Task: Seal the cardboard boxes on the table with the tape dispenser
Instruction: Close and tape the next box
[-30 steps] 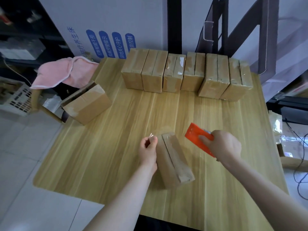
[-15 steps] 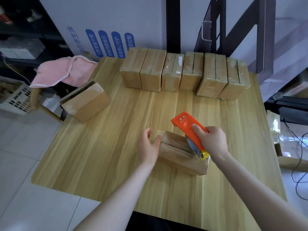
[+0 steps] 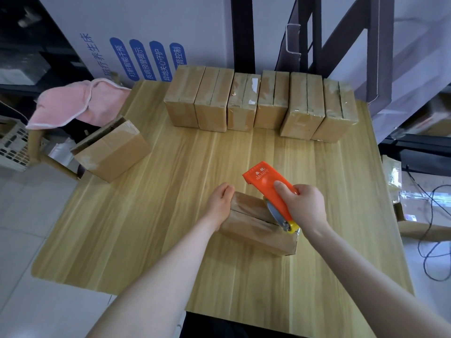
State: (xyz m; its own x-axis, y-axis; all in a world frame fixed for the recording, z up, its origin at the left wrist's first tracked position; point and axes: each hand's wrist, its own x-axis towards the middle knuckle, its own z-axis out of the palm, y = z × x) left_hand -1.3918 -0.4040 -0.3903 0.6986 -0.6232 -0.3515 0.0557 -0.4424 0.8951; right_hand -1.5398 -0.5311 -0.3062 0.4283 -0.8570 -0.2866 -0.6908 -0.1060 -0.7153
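A small cardboard box (image 3: 256, 226) lies on the wooden table (image 3: 170, 215) in front of me, its top seam running left to right. My left hand (image 3: 220, 203) holds the box's left end, fingers wrapped over the far corner. My right hand (image 3: 303, 207) grips the orange tape dispenser (image 3: 267, 186), whose roller end and yellow tip rest on the box's right end at the seam. A row of several taped boxes (image 3: 258, 106) stands along the table's far edge.
One more cardboard box (image 3: 112, 148) sits tilted at the table's left edge. A pink cloth (image 3: 78, 103) drapes over a stool to the left. Boxes and cables lie on the floor at the right. A big white carton stands behind the table.
The box was turned from lengthwise to crosswise. My right hand brought the dispenser from beside the box onto its right end. My left hand shifted to the box's left end.
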